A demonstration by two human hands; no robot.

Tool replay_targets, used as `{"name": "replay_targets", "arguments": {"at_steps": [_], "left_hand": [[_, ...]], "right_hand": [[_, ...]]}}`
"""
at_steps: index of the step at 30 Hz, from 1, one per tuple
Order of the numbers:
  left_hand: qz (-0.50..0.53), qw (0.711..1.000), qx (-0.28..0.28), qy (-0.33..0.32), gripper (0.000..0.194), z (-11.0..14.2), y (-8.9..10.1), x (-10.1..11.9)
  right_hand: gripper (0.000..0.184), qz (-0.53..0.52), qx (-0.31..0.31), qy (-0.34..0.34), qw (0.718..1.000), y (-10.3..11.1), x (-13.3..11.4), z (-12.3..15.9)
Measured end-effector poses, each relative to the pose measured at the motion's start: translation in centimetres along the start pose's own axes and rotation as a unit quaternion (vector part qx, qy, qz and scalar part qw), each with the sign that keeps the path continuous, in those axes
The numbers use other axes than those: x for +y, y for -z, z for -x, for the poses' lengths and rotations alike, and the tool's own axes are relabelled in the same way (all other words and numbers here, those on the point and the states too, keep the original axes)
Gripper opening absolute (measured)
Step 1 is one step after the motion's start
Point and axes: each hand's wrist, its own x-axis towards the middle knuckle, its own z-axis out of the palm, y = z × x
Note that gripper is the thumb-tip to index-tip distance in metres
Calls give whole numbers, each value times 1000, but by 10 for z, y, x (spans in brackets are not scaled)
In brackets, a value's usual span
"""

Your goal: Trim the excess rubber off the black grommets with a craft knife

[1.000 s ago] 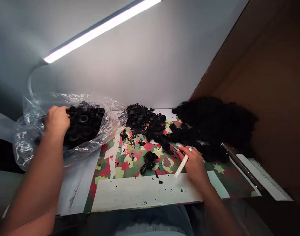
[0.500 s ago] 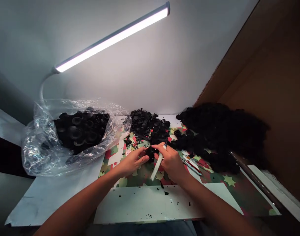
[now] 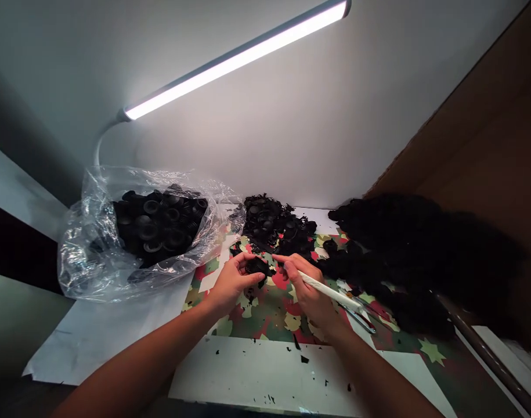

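My left hand (image 3: 231,283) is closed on a black rubber part (image 3: 257,267), with thumb and fingers around its edge. My right hand (image 3: 311,287) grips a white-handled, pen-like tool (image 3: 328,288), which slants back between thumb and forefinger. Its working tip is too small to make out. The right fingertips are just to the right of the rubber part, over the patterned sheet (image 3: 265,319). To the left, an open clear plastic bag (image 3: 85,255) holds many ribbed, round black rubber parts (image 3: 150,232).
Black trimmings (image 3: 269,217) are heaped behind my hands. A large dark pile (image 3: 404,244) lies at the right by a cardboard panel (image 3: 487,157). Tweezers (image 3: 358,318) rest beside my right wrist. A lit tube lamp (image 3: 239,61) hangs above; a brown rod (image 3: 487,354) lies far right.
My left hand has come from the bag to the middle and now holds a rubber part. My right hand has come beside it, its tool turned to point left. The view has shifted.
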Motion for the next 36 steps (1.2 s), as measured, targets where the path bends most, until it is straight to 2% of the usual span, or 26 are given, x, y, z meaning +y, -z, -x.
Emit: {"name": "replay_targets", "arguments": {"at_steps": [4, 9, 14, 18, 20, 24, 26, 28, 31, 33, 36], "left_hand": [[-74, 997, 5, -20, 44, 3, -3, 0], [-147, 986, -18, -74, 51, 6, -5, -1], [-221, 969, -40, -106, 57, 8, -5, -4], [-269, 954, -33, -126, 57, 10, -6, -2], [-281, 951, -30, -129, 58, 13, -7, 0], [-300, 944, -19, -135, 60, 17, -11, 6], [-302, 942, -5, -149, 62, 19, -12, 8], [-289, 942, 7, -170, 65, 22, -13, 11], [-219, 960, -7, -175, 66, 26, -13, 14], [-155, 976, -31, -150, 61, 26, -12, 15], [-71, 990, -50, -108, 57, 21, -8, 13]], "right_hand": [[19, -56, 27, -50, 997, -6, -6, 5], [21, 3, -9, 19, 1000, -9, -7, 4], [17, 47, -35, 26, 998, -10, -2, 4], [15, 67, -35, 34, 997, -12, 3, 5], [14, 86, -34, 61, 994, -15, 8, 6], [17, 142, -15, 175, 974, -24, 13, 10], [21, 171, 3, 194, 966, -27, 14, 8], [23, 212, 33, 174, 961, -23, 14, 4], [19, 255, 89, 109, 957, -7, 19, -6], [17, 229, 97, 52, 967, 4, 21, -11], [23, 134, 74, -4, 988, 13, 20, -12]]}}
